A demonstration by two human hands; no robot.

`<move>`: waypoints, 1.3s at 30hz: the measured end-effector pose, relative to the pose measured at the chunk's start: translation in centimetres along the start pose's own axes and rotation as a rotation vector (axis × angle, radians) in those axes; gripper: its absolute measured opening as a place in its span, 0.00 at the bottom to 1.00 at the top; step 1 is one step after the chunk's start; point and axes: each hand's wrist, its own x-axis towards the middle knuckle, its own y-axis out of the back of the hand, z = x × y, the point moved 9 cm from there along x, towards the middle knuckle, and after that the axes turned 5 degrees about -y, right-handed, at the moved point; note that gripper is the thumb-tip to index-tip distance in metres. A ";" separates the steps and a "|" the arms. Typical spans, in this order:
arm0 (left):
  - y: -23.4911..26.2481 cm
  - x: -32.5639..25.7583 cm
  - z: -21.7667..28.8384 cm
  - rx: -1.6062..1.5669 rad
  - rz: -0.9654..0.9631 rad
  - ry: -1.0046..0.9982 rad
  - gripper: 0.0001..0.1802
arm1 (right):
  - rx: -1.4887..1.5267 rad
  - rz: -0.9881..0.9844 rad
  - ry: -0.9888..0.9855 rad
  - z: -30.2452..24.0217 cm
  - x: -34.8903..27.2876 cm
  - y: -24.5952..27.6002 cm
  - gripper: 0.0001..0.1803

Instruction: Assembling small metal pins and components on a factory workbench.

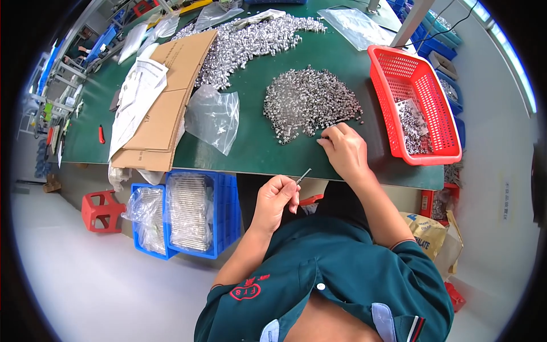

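My left hand (277,196) sits just off the near edge of the green counter (256,148), fingers curled tight around a thin metal pin (303,175) that sticks up and to the right from my fingertips. My right hand (343,149) lies on the counter with its fingers drawn narrow, the tips pinching at the near rim of a heap of small silver metal parts (310,102); I cannot tell whether a part is already between them. The heap spreads across the middle of the counter, and a larger heap of similar parts (250,40) lies farther back. To my right stands a red plastic basket (393,74) with bagged parts inside. To my left a crumpled clear plastic bag (213,117) lies beside flattened cardboard (171,97) with white paper sheets (137,94) on it. Below the counter's edge, blue bins (228,211) hold bundles of long thin rods in plastic.
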 end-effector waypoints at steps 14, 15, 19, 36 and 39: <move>-0.4 0.8 0.0 0.042 -0.011 -0.022 0.10 | 0.630 -0.128 -0.264 1.1 -0.6 1.8 0.05; -0.4 0.7 0.1 0.041 -0.008 -0.021 0.10 | 0.780 -0.199 -0.361 1.8 -1.0 1.1 0.05; -1.5 0.7 0.4 0.065 -0.047 -0.020 0.09 | 0.977 -0.457 -0.415 0.1 -3.4 -0.2 0.05; -2.1 -0.2 -0.4 -0.064 -0.115 0.062 0.10 | 0.940 -0.524 -0.282 -2.2 -4.8 0.8 0.03; -2.3 -0.4 1.0 0.187 -0.073 -0.069 0.09 | 0.801 -0.457 -0.234 -2.6 -5.0 1.2 0.02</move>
